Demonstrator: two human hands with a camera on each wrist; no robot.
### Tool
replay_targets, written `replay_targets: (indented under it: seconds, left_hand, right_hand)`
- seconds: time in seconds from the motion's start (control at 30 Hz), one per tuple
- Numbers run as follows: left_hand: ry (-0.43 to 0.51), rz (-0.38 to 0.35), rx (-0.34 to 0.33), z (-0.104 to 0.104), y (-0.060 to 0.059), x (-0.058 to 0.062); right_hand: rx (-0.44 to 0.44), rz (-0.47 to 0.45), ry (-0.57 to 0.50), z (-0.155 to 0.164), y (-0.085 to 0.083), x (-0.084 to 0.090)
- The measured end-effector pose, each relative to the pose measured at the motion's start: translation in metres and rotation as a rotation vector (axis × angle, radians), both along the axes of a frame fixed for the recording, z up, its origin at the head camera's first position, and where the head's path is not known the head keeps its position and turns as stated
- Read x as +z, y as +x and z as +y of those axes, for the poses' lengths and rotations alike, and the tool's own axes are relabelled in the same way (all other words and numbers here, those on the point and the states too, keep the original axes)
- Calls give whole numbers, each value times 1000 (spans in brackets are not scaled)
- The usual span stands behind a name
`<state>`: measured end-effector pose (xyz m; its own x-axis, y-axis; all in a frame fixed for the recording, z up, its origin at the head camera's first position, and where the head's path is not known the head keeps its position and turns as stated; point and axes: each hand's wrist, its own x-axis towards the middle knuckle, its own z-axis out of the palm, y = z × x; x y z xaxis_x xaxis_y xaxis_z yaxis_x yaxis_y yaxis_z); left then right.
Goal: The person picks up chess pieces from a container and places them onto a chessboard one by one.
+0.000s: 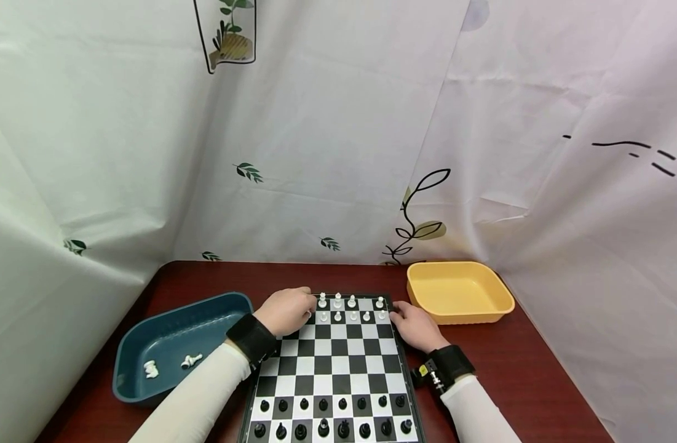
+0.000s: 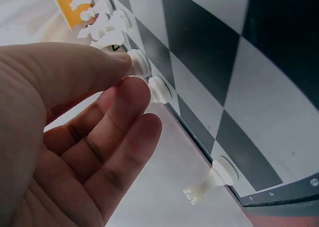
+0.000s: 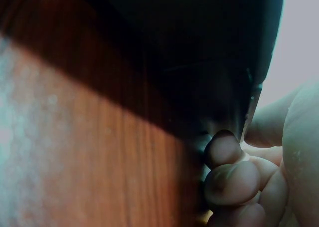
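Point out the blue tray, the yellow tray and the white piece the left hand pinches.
blue tray (image 1: 150,335): head view, bare inner floor.
yellow tray (image 1: 454,292): head view, bare inner floor.
white piece (image 2: 138,62): left wrist view, round base, pinched by the left hand (image 2: 65,137).
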<state>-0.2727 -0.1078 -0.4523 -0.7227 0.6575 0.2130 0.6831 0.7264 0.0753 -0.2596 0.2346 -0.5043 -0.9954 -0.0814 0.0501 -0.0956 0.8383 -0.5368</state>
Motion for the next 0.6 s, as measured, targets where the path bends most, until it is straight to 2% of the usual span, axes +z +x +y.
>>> replay_targets:
  seconds: [0.33,0.6]
  left_hand:
    - [-16,-19,34,1,-2,-6]
    - [-2,-52,47,2,-2,-5]
  right_hand:
    - [2,3,-8,-1,1,1]
    - [4,4,-10,-1,1,1]
